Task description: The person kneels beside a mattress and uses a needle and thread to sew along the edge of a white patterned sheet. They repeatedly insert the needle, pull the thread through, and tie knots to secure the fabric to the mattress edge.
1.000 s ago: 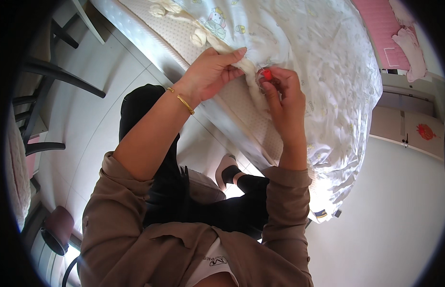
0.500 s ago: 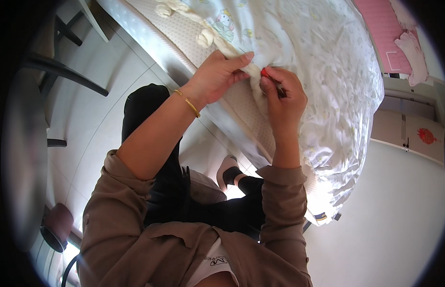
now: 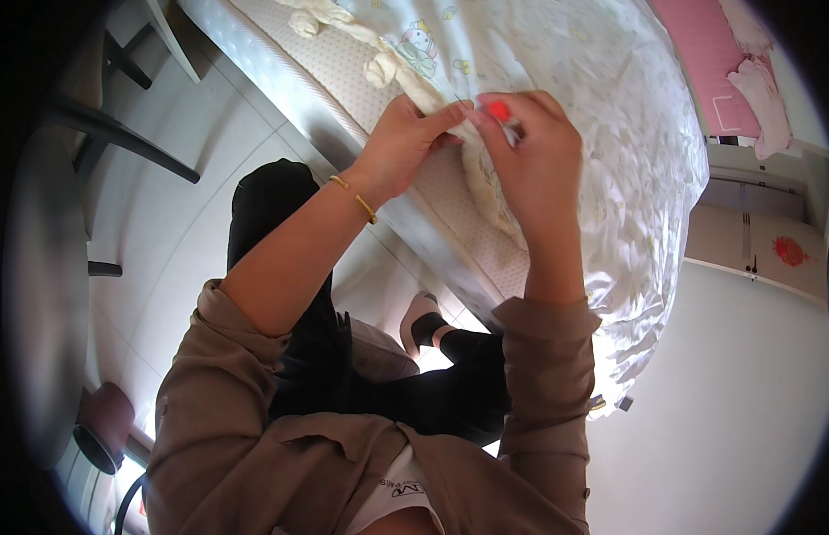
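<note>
A pale quilt [image 3: 602, 98] with small cartoon prints is spread over the bed, its cream rolled edge [image 3: 418, 93] running along the near side. My left hand [image 3: 404, 152] pinches that edge between thumb and fingers. Close to its thumb tip shows a thin dark line, too fine to tell whether needle or thread. My right hand [image 3: 544, 147] is closed around a small red object [image 3: 499, 111], smeared by motion, with something shiny below it. Its fingertips are right beside my left thumb, over the quilt.
Under the quilt lies a dotted beige mattress [image 3: 343, 94]. Dark chair legs [image 3: 129, 143] stand at the left, above a brown bin [image 3: 107, 423]. A stool [image 3: 379, 352] sits between my legs. Pink bedding [image 3: 695, 53] and a pale cabinet [image 3: 731, 236] are at the right.
My right hand has moved up with the red object, and its fingertips have come closer to my left thumb. My left hand has stayed on the quilt edge.
</note>
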{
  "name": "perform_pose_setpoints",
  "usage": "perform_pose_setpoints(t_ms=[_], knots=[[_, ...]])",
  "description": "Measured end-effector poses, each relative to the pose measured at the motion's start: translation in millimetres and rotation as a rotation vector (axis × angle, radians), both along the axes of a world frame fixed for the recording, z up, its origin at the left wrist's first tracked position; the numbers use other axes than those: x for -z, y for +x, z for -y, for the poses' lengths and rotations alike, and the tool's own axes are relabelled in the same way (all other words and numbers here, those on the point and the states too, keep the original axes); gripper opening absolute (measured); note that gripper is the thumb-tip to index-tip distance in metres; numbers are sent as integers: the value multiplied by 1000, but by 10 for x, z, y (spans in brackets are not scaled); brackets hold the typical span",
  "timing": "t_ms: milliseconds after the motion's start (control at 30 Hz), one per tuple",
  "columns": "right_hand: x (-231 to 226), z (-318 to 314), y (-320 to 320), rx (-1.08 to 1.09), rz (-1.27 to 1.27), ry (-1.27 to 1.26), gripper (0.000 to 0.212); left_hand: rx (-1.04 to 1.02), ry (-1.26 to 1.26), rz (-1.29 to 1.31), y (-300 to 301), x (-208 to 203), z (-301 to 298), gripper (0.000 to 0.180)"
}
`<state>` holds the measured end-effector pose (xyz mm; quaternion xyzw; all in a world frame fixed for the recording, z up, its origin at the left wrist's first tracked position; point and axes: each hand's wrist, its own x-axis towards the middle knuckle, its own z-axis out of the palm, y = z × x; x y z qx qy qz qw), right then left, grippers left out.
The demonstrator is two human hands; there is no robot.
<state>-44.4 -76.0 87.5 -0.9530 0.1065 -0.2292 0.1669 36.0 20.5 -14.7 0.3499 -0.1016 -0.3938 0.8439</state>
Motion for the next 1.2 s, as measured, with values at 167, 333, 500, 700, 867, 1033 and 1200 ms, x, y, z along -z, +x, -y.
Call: perform_pose_setpoints(t_ms=[167,333,500,700,867,1033,1200], knots=[[-32,-74,113,-84,-158,-295,5,-45,22,15,-25,31,17,24],[-71,-129,241,-148,-159,-418,4,-36,-39,42,-16,84,21,25],[-207,-299,471,-235,237,-263,8,-64,26,89,-79,97,40,26],[-452,116,-15,45,-167,862,19,81,-39,-115,18,70,-20,34],[-205,144,-369,91,-285,172,22,126,-8,-94,79,94,-65,38],[-229,9,-371,19,-381,-338,25,125,-3,-23,54,41,-95,41],[-366,37,-398,85,-313,-451,28,91,51,-4,61,73,-60,38]])
